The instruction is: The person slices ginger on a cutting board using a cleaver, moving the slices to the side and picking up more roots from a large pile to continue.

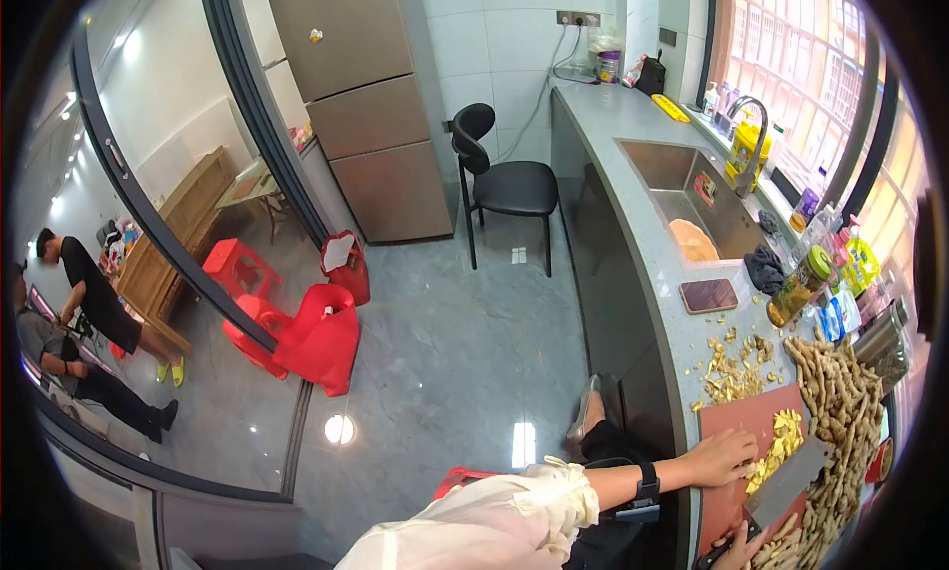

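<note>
My left hand (pixel 724 458) lies on the reddish-brown cutting board (pixel 729 419), fingers stretched out and touching the edge of a row of yellow cut pieces (pixel 779 449). In my right hand (pixel 738 550), partly cut off at the bottom edge, is the dark handle of a cleaver (pixel 791 481). Its broad grey blade lies flat beside the yellow pieces, along the board's right side. A big heap of tan, knobby, finger-like roots (pixel 840 402) runs along the right of the board. Yellow scraps (pixel 736 372) are scattered on the counter beyond it.
A phone (pixel 709 295), a jar (pixel 801 288) and a dark cloth (pixel 763 269) lie near the sink (pixel 682 179), which holds an orange bowl (pixel 693 241). Bottles line the window sill. Behind are a black chair (pixel 514 187), red stools (pixel 242 266) and two people beyond the glass door.
</note>
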Action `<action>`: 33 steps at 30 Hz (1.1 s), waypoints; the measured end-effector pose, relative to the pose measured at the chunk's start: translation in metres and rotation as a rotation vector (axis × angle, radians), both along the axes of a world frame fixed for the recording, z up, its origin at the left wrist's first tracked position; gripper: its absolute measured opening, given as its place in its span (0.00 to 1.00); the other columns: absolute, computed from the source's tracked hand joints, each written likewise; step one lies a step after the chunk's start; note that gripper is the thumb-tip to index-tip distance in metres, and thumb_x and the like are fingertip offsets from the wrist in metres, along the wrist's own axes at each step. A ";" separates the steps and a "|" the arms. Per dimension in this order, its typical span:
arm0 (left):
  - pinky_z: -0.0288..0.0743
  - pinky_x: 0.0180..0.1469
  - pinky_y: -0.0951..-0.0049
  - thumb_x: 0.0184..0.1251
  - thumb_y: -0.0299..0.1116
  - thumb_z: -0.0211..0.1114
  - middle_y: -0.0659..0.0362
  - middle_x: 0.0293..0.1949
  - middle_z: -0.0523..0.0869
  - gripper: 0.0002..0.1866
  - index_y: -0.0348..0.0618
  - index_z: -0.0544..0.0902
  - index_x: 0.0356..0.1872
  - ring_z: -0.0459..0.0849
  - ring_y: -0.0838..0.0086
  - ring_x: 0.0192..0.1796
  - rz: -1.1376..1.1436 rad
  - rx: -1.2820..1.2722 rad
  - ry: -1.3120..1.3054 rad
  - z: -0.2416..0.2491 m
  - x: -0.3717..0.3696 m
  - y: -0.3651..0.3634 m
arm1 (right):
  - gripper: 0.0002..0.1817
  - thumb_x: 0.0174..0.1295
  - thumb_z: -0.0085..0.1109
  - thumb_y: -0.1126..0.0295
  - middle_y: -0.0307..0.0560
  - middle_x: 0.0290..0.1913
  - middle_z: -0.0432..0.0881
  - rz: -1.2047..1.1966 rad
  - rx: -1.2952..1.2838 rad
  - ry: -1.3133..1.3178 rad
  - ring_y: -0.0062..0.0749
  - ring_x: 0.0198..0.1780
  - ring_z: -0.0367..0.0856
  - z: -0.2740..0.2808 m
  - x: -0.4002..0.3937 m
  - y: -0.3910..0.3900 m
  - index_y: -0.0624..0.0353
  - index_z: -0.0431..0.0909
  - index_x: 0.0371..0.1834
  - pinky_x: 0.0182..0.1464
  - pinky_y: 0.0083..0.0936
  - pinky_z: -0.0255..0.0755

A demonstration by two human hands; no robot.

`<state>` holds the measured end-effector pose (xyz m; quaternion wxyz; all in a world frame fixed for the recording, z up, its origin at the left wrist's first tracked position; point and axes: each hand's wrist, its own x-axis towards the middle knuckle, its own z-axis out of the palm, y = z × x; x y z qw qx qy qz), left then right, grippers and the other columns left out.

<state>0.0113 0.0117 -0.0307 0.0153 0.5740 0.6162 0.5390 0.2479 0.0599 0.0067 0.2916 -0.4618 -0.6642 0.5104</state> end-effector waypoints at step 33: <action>0.73 0.56 0.55 0.72 0.35 0.65 0.52 0.49 0.80 0.09 0.42 0.78 0.42 0.80 0.53 0.53 -0.024 -0.087 -0.006 0.011 -0.003 -0.008 | 0.28 0.75 0.65 0.68 0.45 0.42 0.82 0.014 0.009 0.168 0.27 0.34 0.76 -0.011 -0.005 -0.008 0.70 0.69 0.73 0.34 0.25 0.73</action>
